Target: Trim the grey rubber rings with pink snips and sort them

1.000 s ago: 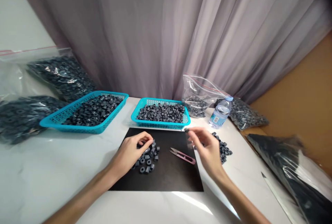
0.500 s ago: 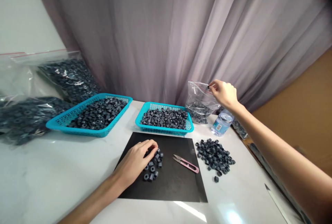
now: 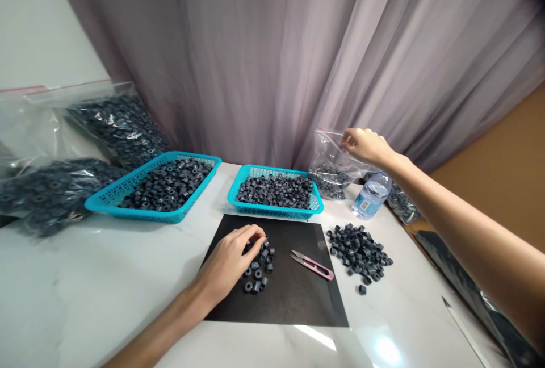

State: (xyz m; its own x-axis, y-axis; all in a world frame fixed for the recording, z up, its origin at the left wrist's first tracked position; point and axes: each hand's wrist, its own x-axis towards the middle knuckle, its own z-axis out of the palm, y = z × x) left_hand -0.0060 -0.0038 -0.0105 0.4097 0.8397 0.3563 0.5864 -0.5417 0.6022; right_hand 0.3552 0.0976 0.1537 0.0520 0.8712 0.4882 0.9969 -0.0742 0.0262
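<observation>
My left hand [image 3: 232,257] rests on the black mat [image 3: 306,305] with its fingers curled, thumb and fingertips close together. It partly covers a small pile of dark grey plastic rings [image 3: 256,285]; anything in its fingertips is hidden. Out at the right, my right hand [image 3: 366,143] has its fingers closed at the mouth of a clear zip bag [image 3: 330,161], which holds dark rings at its bottom. I cannot see whether anything is pinched there. Pink-handled thread snips [image 3: 313,266] lie on the mat, right of the pile.
Two turquoise baskets of dark rings, one left [image 3: 170,217] and one centre [image 3: 276,209], stand behind the mat. A loose heap [image 3: 360,251] lies right, before a water bottle [image 3: 371,197]. Large filled bags [image 3: 119,124] lean at left. A grey curtain [image 3: 238,61] hangs behind.
The small dark piece seen at my right fingertips is no longer visible, and those fingers have turned downward at the bag's mouth. My left hand stays by the pile. The view has shifted slightly.
</observation>
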